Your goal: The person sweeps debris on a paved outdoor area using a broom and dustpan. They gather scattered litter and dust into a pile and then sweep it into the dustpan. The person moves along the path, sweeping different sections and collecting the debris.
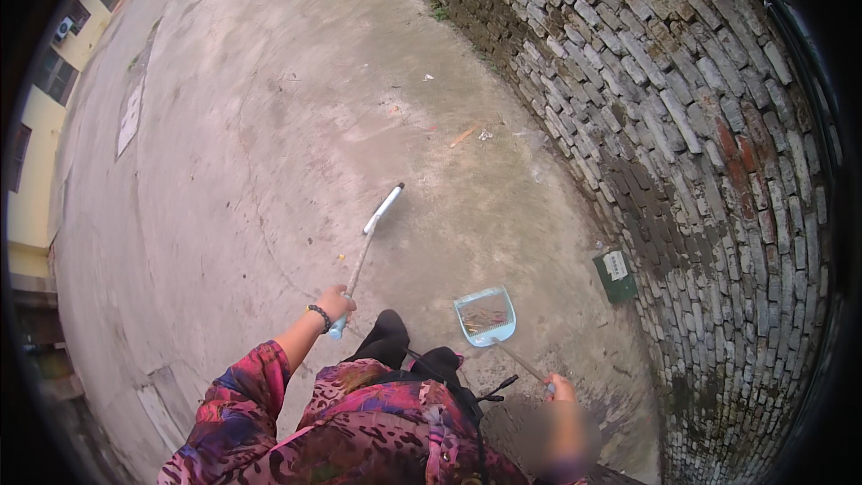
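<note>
My left hand [337, 304] grips the pale blue end of a long broom handle [361, 257]. The white and blue broom head [384, 209] is ahead of my feet; I cannot tell whether it touches the ground. In my right hand [560, 388] is the thin handle [522, 360] of a light blue dustpan [504, 333]. The pan sits low at my front right, with small sticks and bits of debris [486, 316] inside it. A blurred patch hides my right forearm.
An old brick wall [646, 81] curves along the right. At its foot is a green box [614, 277] with a label bearing writing. Litter on the concrete ground [296, 148] includes a flat wooden strip [465, 135] and white scraps [485, 135]. A yellow building [40, 155] stands far left.
</note>
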Tool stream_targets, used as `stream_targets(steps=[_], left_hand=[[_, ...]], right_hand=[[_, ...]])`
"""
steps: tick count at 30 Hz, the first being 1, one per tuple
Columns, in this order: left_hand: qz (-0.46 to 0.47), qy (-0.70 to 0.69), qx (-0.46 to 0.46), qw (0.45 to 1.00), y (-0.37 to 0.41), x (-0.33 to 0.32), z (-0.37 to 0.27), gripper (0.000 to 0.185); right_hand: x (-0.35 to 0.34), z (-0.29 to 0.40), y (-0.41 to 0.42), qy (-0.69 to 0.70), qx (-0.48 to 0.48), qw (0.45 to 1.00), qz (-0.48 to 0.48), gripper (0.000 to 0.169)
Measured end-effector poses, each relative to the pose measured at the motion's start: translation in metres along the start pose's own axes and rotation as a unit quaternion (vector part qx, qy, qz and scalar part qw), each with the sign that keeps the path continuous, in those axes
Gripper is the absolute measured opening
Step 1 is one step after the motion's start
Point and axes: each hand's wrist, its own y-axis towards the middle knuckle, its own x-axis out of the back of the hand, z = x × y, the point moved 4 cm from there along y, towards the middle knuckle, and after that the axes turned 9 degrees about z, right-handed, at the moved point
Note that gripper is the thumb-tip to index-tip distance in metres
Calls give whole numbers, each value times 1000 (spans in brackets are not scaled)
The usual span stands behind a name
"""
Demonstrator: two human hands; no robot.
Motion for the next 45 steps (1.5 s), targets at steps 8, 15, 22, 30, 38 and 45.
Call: stream_targets(steps=[8, 15, 22, 30, 38, 45], left_hand=[[-34, 170, 24, 985, 114, 23, -14, 43], [262, 178, -2, 949, 85, -95, -6, 28], [355, 147, 12, 923, 69, -39, -74, 68], [204, -86, -30, 975, 16, 107, -96, 25], [-25, -284, -88, 954, 49, 237, -100, 16], [-9, -397, -92, 913, 125, 391, -147, 7]], right_hand=[[-22, 20, -8, -176, 197, 962, -67, 41], [-52, 28, -32, 18, -72, 997, 16, 42], [-92, 155, -15, 114, -72, 990, 30, 45], [-120, 301, 3, 102, 0, 994, 33, 43], [-169, 399, 2, 124, 33, 992, 11, 41], [-243, 508, -9, 159, 59, 985, -32, 39]])
